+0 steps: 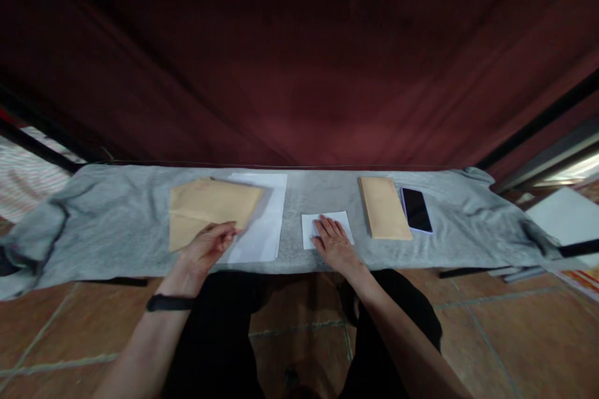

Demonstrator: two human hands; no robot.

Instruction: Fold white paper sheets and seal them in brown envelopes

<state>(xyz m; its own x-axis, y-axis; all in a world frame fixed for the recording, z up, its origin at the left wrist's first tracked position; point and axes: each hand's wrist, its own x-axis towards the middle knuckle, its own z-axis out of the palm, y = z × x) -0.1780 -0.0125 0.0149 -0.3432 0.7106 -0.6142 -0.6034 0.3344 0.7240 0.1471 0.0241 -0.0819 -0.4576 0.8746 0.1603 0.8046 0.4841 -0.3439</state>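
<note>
My left hand pinches the lower right corner of a brown paper envelope, whose right side is raised over a stack of white paper sheets. More brown envelopes lie beneath it at the left. My right hand lies flat with fingers spread on a small folded white paper, pressing it to the cloth in the middle. Part of that paper is hidden under the fingers.
A stack of brown envelopes stands to the right, with a phone in a light purple case beside it. Grey cloth covers the narrow table. A dark red curtain hangs behind; black frame bars flank it.
</note>
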